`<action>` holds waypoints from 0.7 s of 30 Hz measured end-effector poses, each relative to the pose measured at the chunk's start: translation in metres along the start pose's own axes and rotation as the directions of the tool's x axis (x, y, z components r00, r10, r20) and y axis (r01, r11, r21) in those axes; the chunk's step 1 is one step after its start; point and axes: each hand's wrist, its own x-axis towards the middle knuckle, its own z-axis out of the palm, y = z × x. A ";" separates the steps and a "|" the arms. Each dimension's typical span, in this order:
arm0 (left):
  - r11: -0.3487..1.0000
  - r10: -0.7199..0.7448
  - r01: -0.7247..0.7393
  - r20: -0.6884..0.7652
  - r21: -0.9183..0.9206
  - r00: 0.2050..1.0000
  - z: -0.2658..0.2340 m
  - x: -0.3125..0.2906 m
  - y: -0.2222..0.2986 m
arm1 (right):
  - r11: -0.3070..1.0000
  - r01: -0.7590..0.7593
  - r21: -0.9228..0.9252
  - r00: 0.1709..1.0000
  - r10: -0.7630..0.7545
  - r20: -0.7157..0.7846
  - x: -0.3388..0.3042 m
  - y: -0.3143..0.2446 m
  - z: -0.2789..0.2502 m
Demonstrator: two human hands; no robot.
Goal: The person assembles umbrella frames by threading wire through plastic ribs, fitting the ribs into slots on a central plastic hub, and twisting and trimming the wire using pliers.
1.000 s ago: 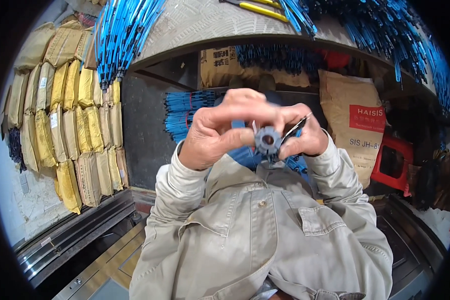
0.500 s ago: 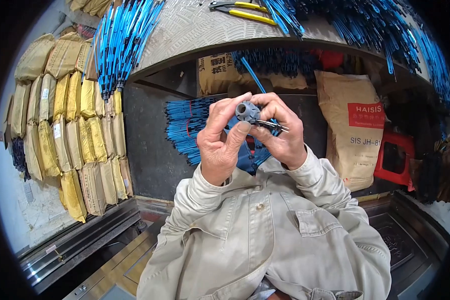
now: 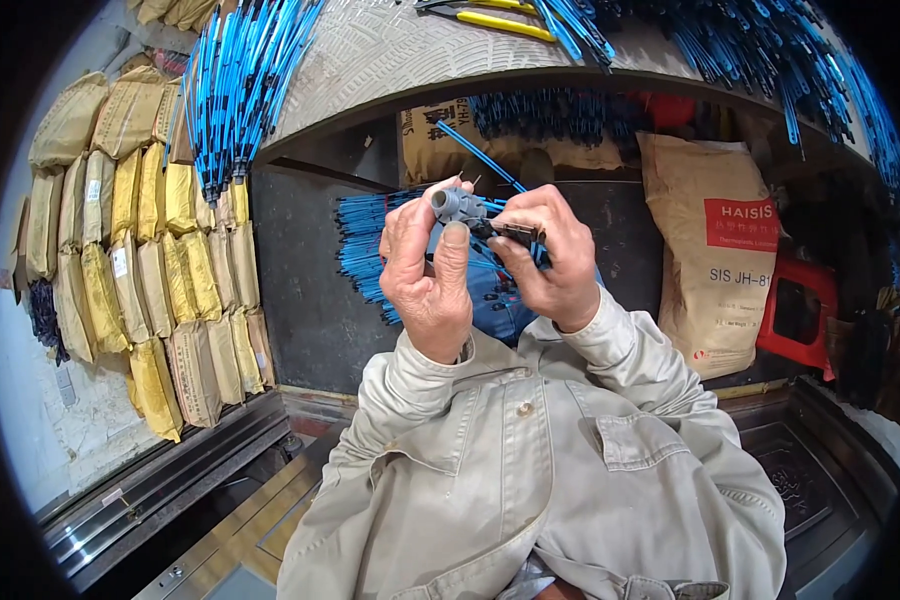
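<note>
Pinched between the thumb and fingers of my left hand (image 3: pixel 425 285) is a grey plastic hub (image 3: pixel 448 205), a short hollow tube with a slotted collar, like an umbrella runner. Its round opening faces up and left. My right hand (image 3: pixel 560 260) grips a few dark rib ends (image 3: pixel 515 233) beside the collar; fingers hide where they meet the hub. A thin blue rib (image 3: pixel 475 150) slants up and left behind the right hand. More blue ribs and dark joints show in part below my hands, over my lap.
A textured worktop (image 3: pixel 390 60) runs across the far side, with yellow-handled pliers (image 3: pixel 505 24) and blue rib bundles (image 3: pixel 255 95) on it. Another bundle (image 3: pixel 360 245) lies beneath. A brown paper sack (image 3: pixel 705 300) and red plastic stool (image 3: pixel 798 330) stand right; wrapped packages (image 3: pixel 120 200) are stacked left.
Both hands have shifted slightly left. The hub has tipped so its opening points further left, and the right hand's dark rib ends are now more visible. The blue rib leans further left.
</note>
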 end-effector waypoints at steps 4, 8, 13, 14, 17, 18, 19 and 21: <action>1.000 -0.001 0.001 -0.009 0.002 1.000 0.000 0.000 0.000 | 0.988 0.030 -0.150 1.000 -0.031 0.001 0.002 -0.003 0.006; 0.997 -0.013 0.015 0.031 -0.070 0.999 -0.002 0.003 -0.004 | 0.994 0.025 -0.110 0.987 -0.007 0.158 0.016 0.003 -0.009; 0.969 0.035 0.010 0.179 -0.249 0.983 -0.008 0.009 -0.014 | 0.981 -0.132 0.143 0.903 0.060 0.425 0.035 0.011 -0.025; 0.968 0.039 0.007 0.178 -0.250 0.983 -0.008 0.009 -0.014 | 0.959 -0.211 0.188 0.883 0.104 0.457 0.038 0.010 -0.026; 0.977 -0.041 0.054 0.063 -0.208 0.997 -0.004 0.007 -0.012 | 0.857 -0.363 0.367 0.890 0.202 0.409 0.036 0.004 -0.019; 0.976 -0.032 0.045 0.061 -0.212 0.998 -0.003 0.008 -0.012 | 0.758 -0.416 0.503 0.902 0.274 0.333 0.032 0.002 -0.013; 0.985 -0.033 0.043 0.066 -0.165 0.997 -0.003 0.007 -0.010 | 0.633 -0.442 0.635 0.895 0.354 0.270 0.031 0.001 -0.009; 0.997 -0.037 0.043 0.076 -0.069 0.996 -0.004 0.007 -0.007 | 0.641 -0.432 0.635 0.902 0.314 0.296 0.032 0.006 -0.009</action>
